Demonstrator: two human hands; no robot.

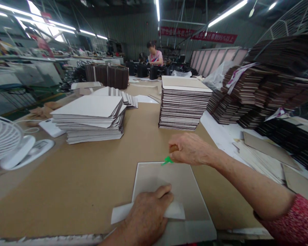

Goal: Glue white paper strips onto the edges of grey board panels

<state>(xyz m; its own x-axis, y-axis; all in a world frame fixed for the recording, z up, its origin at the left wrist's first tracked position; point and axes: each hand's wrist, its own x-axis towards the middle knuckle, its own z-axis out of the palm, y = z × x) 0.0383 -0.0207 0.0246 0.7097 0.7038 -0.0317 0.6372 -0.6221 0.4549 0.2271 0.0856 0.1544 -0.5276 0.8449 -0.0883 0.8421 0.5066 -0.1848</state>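
A flat grey board with a white rim (179, 184) lies on the brown table (74, 184) right in front of me. My left hand (146, 215) presses down on the board's near edge, its fingers closed over a folded white paper strip (174, 212). My right hand (190, 148) is at the board's far edge, closed round a small brown-handled tool (173, 148) with a green tip (166, 160) that touches the board's rim.
Two stacks of white-faced boards stand beyond: a low one (92, 119) at the left and a tall one (183, 102) at the centre. A white fan (7, 143) stands at the far left. Dark board piles (259, 92) and loose grey sheets (267, 153) fill the right. A person (155, 56) works far back.
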